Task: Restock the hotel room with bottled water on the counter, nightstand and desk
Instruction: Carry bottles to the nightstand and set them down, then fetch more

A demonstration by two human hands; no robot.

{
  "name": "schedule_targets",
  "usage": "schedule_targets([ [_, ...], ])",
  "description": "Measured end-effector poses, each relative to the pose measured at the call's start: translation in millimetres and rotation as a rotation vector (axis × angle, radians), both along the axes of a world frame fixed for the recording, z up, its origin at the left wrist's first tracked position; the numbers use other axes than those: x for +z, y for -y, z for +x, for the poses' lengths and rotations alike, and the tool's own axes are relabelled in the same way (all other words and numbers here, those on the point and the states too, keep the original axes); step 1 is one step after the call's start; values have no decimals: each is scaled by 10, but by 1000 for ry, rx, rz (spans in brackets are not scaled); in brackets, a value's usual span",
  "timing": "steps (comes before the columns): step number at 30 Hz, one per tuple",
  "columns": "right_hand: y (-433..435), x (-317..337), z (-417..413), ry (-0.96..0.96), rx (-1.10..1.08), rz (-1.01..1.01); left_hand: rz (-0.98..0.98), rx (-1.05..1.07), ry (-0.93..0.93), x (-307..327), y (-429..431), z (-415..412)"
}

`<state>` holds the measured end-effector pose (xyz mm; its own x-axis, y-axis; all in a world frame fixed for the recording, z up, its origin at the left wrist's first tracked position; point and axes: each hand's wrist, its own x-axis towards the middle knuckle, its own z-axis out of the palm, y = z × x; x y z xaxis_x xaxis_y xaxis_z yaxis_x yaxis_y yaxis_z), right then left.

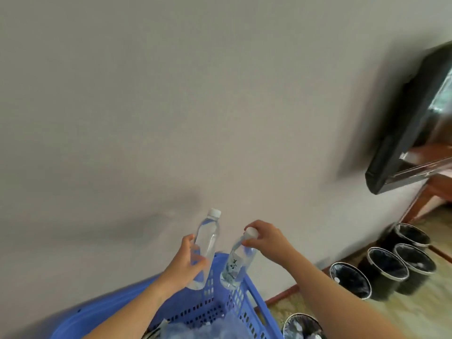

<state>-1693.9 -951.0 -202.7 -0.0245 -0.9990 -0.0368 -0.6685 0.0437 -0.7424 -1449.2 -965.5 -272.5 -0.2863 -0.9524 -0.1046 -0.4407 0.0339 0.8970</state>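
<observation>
The left hand (189,261) has its fingers curled round the lower body of a clear water bottle (209,237). This bottle leans a little, with its white cap on top, in front of the plain wall (171,106). The right hand (267,238) pinches a second bottle (236,265) at the neck, and its fingers cover part of the white cap. This one hangs tilted above the far corner of a blue basket (215,307). Its base overlaps the basket's rim, and I cannot tell if they touch.

The basket is cut off by the lower edge. Something pale and bluish lies inside it, too blurred to name. To the right, black waste bins (384,270) with liners stand close together on the floor, and one more bin (302,325) is only half visible at the bottom. A black screen (401,133) on the wall is smeared by blur and cut by the right edge. Under it, a piece of brown wooden furniture (437,189) shows only in part.
</observation>
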Motion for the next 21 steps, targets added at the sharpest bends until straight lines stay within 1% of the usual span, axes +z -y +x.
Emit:
schedule_targets([
  [3, -310, 298, -230, 53, -99, -61, -46, -78, -53, 262, -118, -296],
  [6, -657, 530, -477, 160, -203, -138, -78, -174, -84, 485, -287, -643],
  [12, -1404, 852, -1058, 341, -417, -311, -58, -377, -224, 849, -691, -1423],
  [15, -1828, 904, -1364, 348, -522, -353, -32, -496, -291, 958, -969, -1864],
  [21, -2633, 927, -1963, 342, -736, -441, 77, -652, -326, 1119, -1529, -2744],
])
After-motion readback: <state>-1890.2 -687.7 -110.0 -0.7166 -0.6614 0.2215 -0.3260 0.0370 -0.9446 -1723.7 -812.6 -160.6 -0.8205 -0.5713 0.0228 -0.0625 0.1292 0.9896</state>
